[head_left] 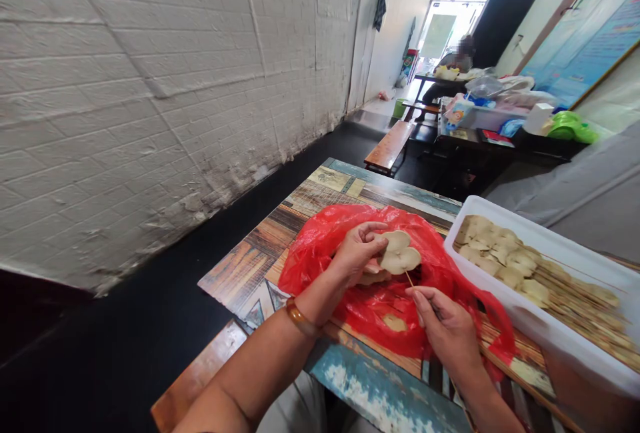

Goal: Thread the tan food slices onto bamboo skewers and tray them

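Observation:
My left hand (363,249) pinches the edge of a cluster of thin, pale round slices (400,254), which look like potato. A thin wooden skewer (410,279) runs from the lower side of these slices down to my right hand (443,319), whose thumb and fingers are closed on it. Both hands are over an open red plastic bag (320,233) spread on the table. More pale slices (395,322) show inside the bag, partly covered by its folds and my left hand. To the right, a white plastic tub (463,219) holds many skewered slices (500,249) with their sticks.
The patterned wood-look table (260,256) carries the bag and tub. A wooden bench (390,146) stands beyond, and another bench (200,373) lies near left. A cluttered dark table (530,146) is at back right. A person (453,63) sits farther back. A white wall (175,86) runs along the left.

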`<action>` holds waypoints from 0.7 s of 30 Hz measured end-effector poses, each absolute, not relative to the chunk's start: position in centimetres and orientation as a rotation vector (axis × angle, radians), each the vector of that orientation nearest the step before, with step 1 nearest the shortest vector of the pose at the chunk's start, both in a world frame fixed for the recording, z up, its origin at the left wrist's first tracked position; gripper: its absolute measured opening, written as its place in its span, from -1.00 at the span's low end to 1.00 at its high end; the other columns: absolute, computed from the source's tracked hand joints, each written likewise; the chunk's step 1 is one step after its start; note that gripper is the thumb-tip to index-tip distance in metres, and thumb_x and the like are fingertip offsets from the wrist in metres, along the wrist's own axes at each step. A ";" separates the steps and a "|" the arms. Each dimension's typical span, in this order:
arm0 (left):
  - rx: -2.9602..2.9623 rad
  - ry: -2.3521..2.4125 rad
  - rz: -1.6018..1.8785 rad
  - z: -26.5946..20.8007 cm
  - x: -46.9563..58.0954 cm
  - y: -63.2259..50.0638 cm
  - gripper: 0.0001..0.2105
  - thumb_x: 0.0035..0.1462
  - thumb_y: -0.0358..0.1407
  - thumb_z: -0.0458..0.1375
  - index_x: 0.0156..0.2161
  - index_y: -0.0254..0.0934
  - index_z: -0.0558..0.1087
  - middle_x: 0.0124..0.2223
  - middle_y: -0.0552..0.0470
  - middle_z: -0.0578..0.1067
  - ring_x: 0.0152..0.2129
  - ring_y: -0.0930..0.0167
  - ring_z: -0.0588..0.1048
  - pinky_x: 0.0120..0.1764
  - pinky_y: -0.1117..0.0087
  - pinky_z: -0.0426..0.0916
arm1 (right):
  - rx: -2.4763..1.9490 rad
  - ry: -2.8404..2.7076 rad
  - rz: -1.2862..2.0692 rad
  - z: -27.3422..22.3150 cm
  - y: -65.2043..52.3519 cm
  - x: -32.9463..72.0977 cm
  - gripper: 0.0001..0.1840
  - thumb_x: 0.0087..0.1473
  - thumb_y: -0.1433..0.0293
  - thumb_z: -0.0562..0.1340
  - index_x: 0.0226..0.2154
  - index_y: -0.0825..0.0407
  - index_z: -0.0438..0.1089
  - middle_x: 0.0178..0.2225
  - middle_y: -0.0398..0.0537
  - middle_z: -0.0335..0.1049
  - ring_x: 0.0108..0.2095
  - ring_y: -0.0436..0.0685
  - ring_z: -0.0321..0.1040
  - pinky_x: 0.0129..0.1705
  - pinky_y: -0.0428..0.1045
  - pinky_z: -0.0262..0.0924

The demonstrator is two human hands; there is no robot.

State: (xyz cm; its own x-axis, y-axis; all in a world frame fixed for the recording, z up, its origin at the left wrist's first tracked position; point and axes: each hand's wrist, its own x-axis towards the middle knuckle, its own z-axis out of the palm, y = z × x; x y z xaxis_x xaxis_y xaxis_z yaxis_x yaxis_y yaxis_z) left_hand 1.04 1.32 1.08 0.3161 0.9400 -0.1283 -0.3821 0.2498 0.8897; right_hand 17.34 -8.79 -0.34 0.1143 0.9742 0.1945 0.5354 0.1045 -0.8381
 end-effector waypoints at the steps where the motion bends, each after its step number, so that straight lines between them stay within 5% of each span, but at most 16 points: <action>1: 0.872 0.779 1.032 1.1 1.1 1.3 -0.48 -0.20 -0.18 0.32 -0.07 -0.30 0.37 -0.51 0.18 0.31 -0.71 0.62 0.25 -0.71 0.60 0.20 | -1.547 -1.537 0.644 -0.4 -8.8 17.4 -0.62 0.07 0.08 0.11 -0.39 -0.02 0.49 -0.67 -0.13 0.37 -0.60 0.08 0.34 -0.63 -0.10 0.14; 14: 0.905 0.725 1.067 1.6 0.9 1.1 -0.50 -0.17 -0.24 0.31 -0.05 -0.31 0.37 -0.52 0.18 0.29 -0.65 0.60 0.27 -0.66 0.63 0.21 | -1.580 -1.579 0.654 -0.8 -8.8 17.5 -0.65 0.10 0.14 0.09 -0.36 0.02 0.47 -0.54 -0.10 0.44 -0.54 0.06 0.35 -0.59 -0.11 0.12; 21: 0.823 0.739 1.034 1.1 0.8 1.1 -0.52 -0.14 -0.22 0.29 -0.04 -0.26 0.38 -0.37 0.07 0.41 -0.63 0.55 0.38 -0.68 0.58 0.28 | -1.569 -1.603 0.599 -0.5 -8.8 17.4 -0.66 0.11 0.16 0.10 -0.35 0.01 0.49 -0.58 -0.14 0.42 -0.59 0.03 0.33 -0.60 -0.12 0.14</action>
State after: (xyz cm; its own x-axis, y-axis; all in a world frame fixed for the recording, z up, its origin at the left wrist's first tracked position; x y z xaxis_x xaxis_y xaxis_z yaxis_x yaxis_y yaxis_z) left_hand 0.82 1.11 1.12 0.3355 0.9321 -0.1367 -0.4314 0.2811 0.8573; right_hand 17.44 -8.80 -0.51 0.0863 0.9736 0.2112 0.5962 0.1194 -0.7939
